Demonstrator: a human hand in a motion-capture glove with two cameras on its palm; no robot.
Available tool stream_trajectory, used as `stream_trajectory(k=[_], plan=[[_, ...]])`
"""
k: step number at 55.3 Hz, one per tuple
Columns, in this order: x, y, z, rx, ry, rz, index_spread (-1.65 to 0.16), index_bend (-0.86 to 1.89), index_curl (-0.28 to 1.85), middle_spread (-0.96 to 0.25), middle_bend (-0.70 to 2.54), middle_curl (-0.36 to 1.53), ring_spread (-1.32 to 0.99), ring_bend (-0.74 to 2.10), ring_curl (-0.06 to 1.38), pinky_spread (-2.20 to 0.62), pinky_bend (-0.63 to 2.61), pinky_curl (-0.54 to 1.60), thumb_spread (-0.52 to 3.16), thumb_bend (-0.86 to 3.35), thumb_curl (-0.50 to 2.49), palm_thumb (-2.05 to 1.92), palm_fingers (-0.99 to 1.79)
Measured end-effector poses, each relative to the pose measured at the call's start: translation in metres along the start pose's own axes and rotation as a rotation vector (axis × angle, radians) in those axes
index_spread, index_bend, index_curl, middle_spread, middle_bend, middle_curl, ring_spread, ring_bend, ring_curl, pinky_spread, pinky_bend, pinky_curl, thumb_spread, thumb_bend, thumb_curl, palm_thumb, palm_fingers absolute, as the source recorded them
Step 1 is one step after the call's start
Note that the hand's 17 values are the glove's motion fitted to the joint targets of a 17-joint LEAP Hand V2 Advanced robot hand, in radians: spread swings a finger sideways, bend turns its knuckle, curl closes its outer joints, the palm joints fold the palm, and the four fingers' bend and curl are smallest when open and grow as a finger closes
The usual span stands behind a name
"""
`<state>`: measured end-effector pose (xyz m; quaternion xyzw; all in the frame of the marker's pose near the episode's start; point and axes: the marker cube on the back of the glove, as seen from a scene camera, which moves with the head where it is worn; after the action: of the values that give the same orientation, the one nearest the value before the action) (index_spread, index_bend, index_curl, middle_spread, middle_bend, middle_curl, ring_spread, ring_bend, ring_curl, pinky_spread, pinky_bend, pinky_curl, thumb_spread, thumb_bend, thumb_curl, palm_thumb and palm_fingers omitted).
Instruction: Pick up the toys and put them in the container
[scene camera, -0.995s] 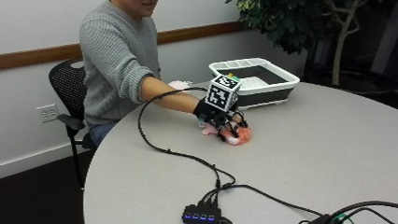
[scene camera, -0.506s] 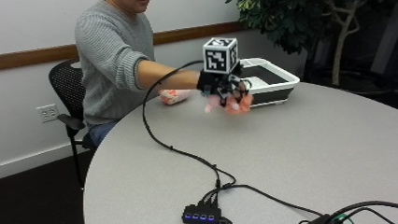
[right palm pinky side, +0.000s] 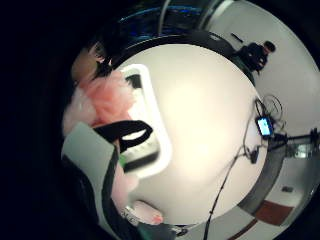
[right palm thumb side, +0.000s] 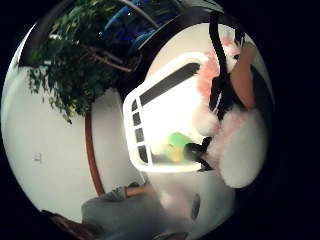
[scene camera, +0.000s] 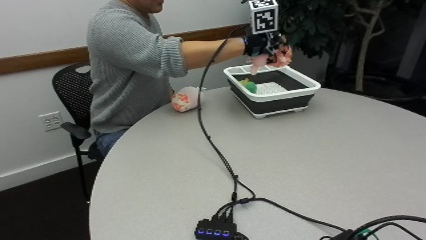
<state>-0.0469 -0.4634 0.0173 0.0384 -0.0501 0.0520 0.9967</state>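
Observation:
My gloved right hand is raised high above the near-left corner of the container, a black bin with a white rim. Its fingers are curled round a fluffy pink toy, which hangs over the bin. The palm views show that pink toy close against the palm, with the container's rim below. A green and yellow toy lies inside the bin. A pink and white toy rests at the table's far edge, by the person's bare hand.
A black cable trails from the glove across the round grey table to a hub with blue lights near the front edge. A leafy plant stands behind the container, and a black chair holds the person.
The hand has lifted the pink toy off the table and carried it up and back, from the table's middle to above the container.

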Motion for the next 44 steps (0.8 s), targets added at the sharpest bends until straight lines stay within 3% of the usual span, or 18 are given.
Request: stream_trajectory(k=[7,12,17,31,34,39,44], plan=[[-0.051,-0.021,0.014,-0.009,0.003,-0.071,-0.34,0.76,0.85,-0.38,0.34,0.28,-0.54,0.64,0.58,-0.42,1.05,0.41,0.46,0.11,1.06,0.69,0.76],[-0.047,-0.027,0.021,-0.021,0.151,-0.021,-0.34,0.74,0.87,-0.37,0.32,0.3,-0.54,0.62,0.59,-0.42,1.05,0.41,0.45,0.1,1.08,0.69,0.75],[-0.071,-0.027,0.033,-0.051,-0.006,-0.113,-0.35,0.72,0.88,-0.37,0.31,0.31,-0.54,0.61,0.6,-0.42,1.06,0.41,0.44,0.09,1.11,0.69,0.74],[-0.067,-0.022,0.073,-0.202,-0.023,-0.103,-0.4,0.52,0.91,-0.33,0.24,0.36,-0.48,0.59,0.63,-0.41,1.11,0.42,0.55,0.07,1.15,0.65,0.59],[-0.073,-0.02,0.081,-0.289,-0.047,-0.097,-0.4,0.23,0.83,-0.3,0.27,0.38,-0.43,0.53,0.63,-0.34,1.24,0.45,0.74,0.01,1.1,0.52,0.3],[-0.068,-0.014,0.083,-0.337,-0.032,-0.121,-0.42,0.07,0.72,-0.23,0.12,0.35,-0.3,0.45,0.63,-0.2,1.4,0.5,0.95,-0.06,0.97,0.34,-0.11],[-0.069,-0.011,0.078,-0.319,-0.047,-0.114,-0.42,0.09,0.61,-0.19,0.12,0.32,-0.21,0.34,0.56,-0.1,1.44,0.47,1.08,-0.05,0.85,0.24,-0.15]])
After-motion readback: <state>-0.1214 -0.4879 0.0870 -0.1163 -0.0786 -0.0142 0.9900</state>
